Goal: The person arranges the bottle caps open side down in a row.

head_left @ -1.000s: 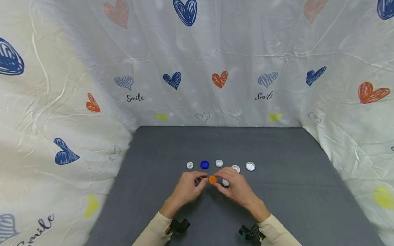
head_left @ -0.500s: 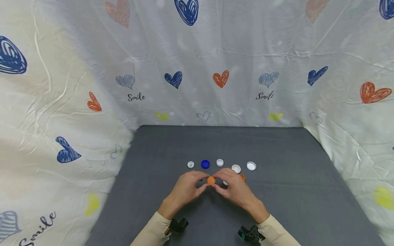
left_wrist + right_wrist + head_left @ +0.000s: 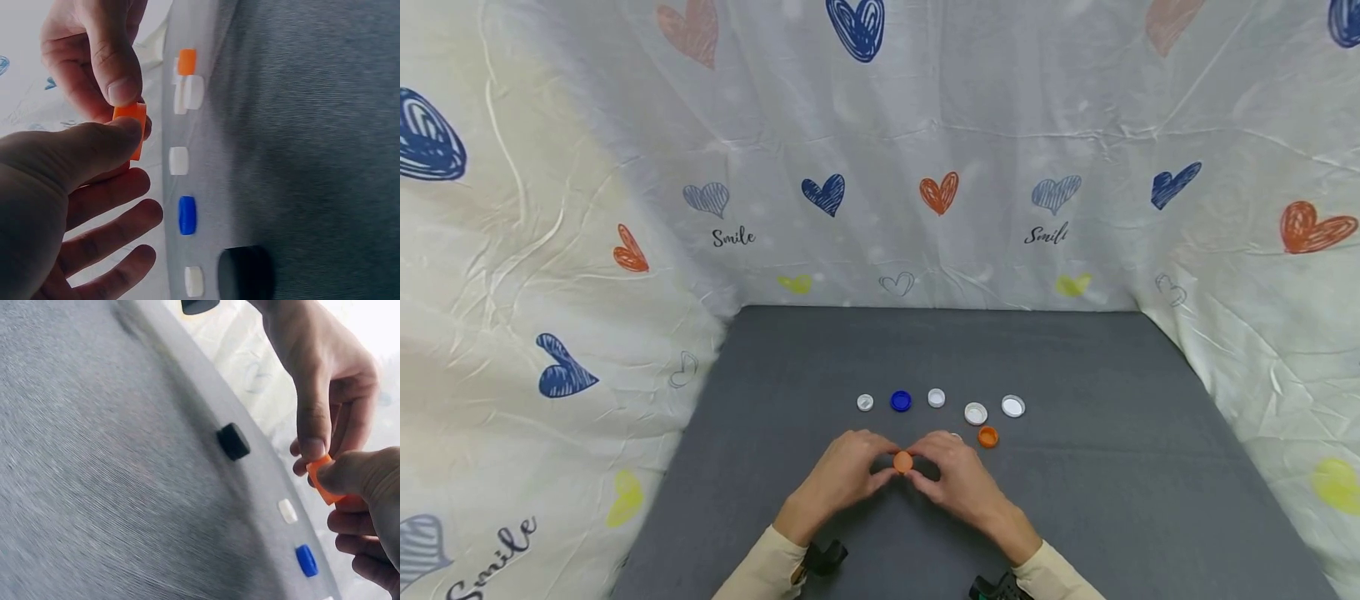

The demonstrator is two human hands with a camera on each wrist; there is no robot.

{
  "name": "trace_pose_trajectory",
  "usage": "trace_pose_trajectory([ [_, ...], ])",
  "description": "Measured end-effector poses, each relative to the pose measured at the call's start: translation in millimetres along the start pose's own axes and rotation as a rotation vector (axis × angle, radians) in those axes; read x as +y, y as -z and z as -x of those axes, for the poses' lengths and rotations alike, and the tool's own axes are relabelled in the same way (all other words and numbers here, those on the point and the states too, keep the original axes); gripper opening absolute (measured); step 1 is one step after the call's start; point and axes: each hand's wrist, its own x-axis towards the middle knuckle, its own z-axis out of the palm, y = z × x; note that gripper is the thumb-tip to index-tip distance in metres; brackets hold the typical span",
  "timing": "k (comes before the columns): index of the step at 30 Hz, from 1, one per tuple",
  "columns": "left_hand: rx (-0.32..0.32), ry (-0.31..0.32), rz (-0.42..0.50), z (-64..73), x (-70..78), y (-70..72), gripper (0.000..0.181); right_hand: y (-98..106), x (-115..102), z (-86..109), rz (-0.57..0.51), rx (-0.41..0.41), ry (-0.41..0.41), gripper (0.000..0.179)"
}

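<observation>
hands [image 3: 844, 477] [image 3: 958, 481] in 2-sided pinch on orange cap [image 3: 903, 462], well in from side edges of grey tabletop [image 3: 1120, 517]

I can read the same black, handwritten-looking word in three places, all of it printed on the white cloth [image 3: 880, 100]. On its far side, toward the left, "Smile" [image 3: 733, 237] stands clear and level. Over to the right on that same far side I make out "Smil" [image 3: 1046, 233], its last letter hard to tell from here. The third, a larger "Smile" [image 3: 492, 557], is on the cloth's left side, low and near me, slanting upward to the right, with its first letter partly cut off.
</observation>
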Motion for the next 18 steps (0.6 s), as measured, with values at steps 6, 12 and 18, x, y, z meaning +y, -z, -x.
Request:
trace_pose_trajectory([
  [6, -0.028, 0.003, -0.049, 5.2, -0.5, -5.3, 0.022, -12.2, -3.7, 5.5, 0.041, -0.017, -0.042, 0.023],
  [12, -0.041, 0.008, -0.082, 12.7, -2.4, -14.5, 0.019, -22.0, -5.7, 9.4, 0.091, -0.041, -0.030, 0.021],
  [18, -0.050, 0.007, -0.104, 18.3, -6.1, -23.7, 0.019, -29.9, -7.3, 10.8, 0.130, -0.076, -0.039, 0.019],
])
